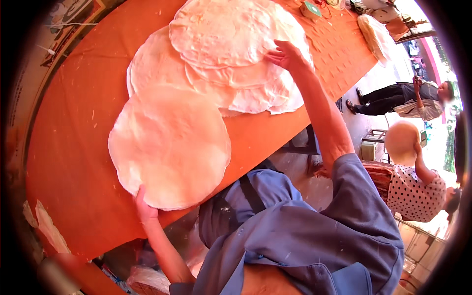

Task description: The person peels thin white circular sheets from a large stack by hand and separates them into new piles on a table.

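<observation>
Head view, feed reviewed from my remote station. I see two bare hands at work over a long table with an orange covering (pixel 73 147), whose near edge runs slantwise across the picture.

Left hand (pixel 146 209): at the near rim of a pale, thin, round sheet that looks like dough (pixel 169 142). I see one digit lying over the rim, pointing inward; the other fingers are hidden, so I cannot tell whether they grip the sheet.

Round sheet: flat on the orange covering, its far part overlapping a pile of similar pale, round, thin sheets (pixel 221 34). Its lower rim reaches the table's near edge.

Right hand (pixel 285 55): over the right part of the pile, fingers spread and holding nothing that I can see. I cannot tell whether the fingertips touch the top sheet. The piled sheets lie unevenly, several rims showing.

Surroundings: a small box with a green top (pixel 310 10) sits beyond the pile. The wearer's blue-grey shirt (pixel 305 236) fills the lower middle. At right, well apart from the hands, I note a person in dark trousers (pixel 388 98) and another in a dotted top (pixel 415 194).
</observation>
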Demonstrator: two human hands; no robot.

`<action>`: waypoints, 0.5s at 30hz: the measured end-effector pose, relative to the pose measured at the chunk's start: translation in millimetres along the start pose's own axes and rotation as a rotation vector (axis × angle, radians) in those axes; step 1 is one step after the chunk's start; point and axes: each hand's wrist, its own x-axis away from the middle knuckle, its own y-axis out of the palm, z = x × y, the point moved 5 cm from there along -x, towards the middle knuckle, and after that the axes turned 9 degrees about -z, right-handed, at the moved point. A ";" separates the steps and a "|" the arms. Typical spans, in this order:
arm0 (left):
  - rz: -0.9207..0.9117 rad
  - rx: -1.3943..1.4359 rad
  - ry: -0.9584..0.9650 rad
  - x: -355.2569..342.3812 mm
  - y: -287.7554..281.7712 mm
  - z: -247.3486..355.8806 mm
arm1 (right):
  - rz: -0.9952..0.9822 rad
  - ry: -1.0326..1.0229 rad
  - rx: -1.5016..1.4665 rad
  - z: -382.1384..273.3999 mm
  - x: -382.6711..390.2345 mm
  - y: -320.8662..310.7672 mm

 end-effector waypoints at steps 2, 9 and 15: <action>0.007 0.024 -0.018 3.1 -6.7 -1.3 | -0.004 0.089 0.036 2.6 -10.7 9.7; 0.009 0.029 -0.049 2.0 2.4 3.8 | -0.301 -0.263 0.433 -24.2 -12.3 70.6; 0.077 -0.069 0.008 13.6 1.8 18.5 | -0.371 -0.598 0.247 -122.8 107.2 121.6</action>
